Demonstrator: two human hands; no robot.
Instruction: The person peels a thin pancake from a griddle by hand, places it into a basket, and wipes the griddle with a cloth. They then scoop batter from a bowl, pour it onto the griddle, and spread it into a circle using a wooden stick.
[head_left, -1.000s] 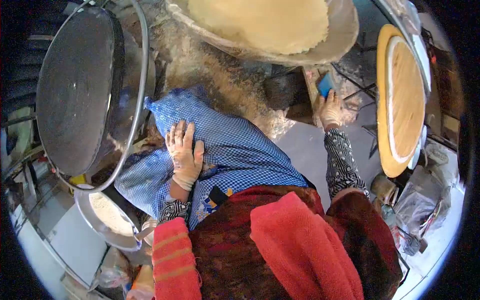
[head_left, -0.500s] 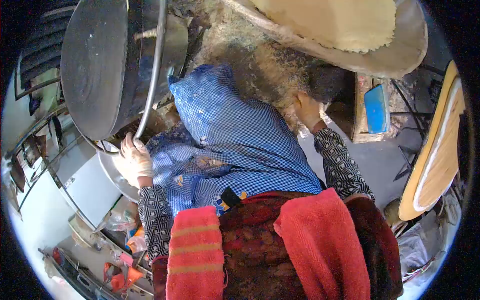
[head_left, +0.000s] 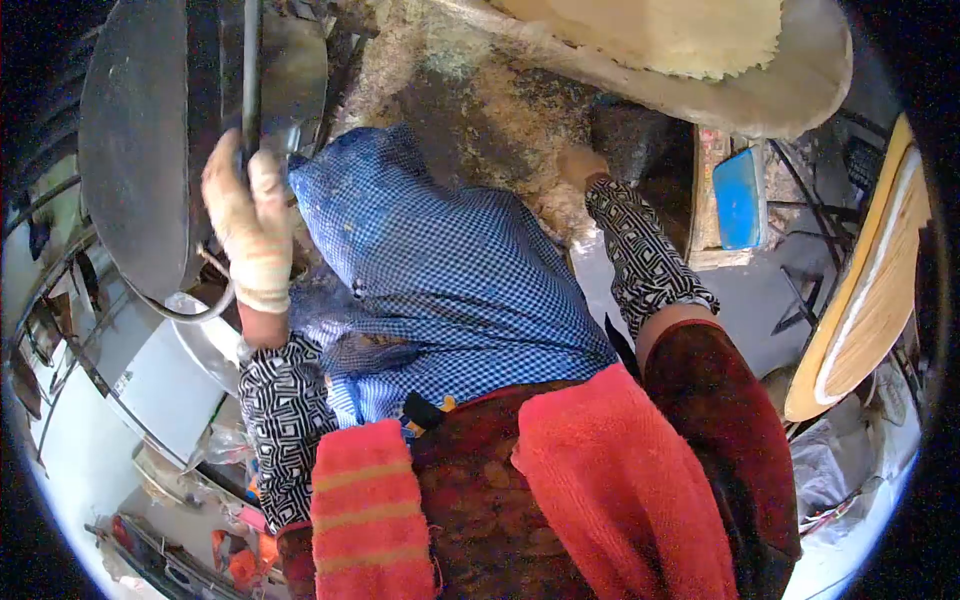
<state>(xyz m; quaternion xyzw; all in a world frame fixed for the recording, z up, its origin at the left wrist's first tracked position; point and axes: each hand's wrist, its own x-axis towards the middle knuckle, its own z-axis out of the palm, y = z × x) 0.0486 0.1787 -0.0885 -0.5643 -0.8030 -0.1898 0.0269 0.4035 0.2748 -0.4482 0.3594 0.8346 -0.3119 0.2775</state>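
Your left hand (head_left: 245, 215) has risen from the low rim and now closes around the metal ring (head_left: 250, 70) beside the griddle (head_left: 135, 150); your right hand (head_left: 580, 165) has slid under the trough (head_left: 790, 85), its grip hidden.

Bright daylight, overexposed white at lower left and right edges; strong fisheye curve with black vignette corners; deep shadow at top centre; slight motion softness, colours saturated

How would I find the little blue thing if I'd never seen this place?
Start at the big pale dough round along the top, then drop to the narrow wooden ledge under its right end. The blue scraper lies flat there, a small bright plain-blue rectangle, unlike the checked blue cloth.
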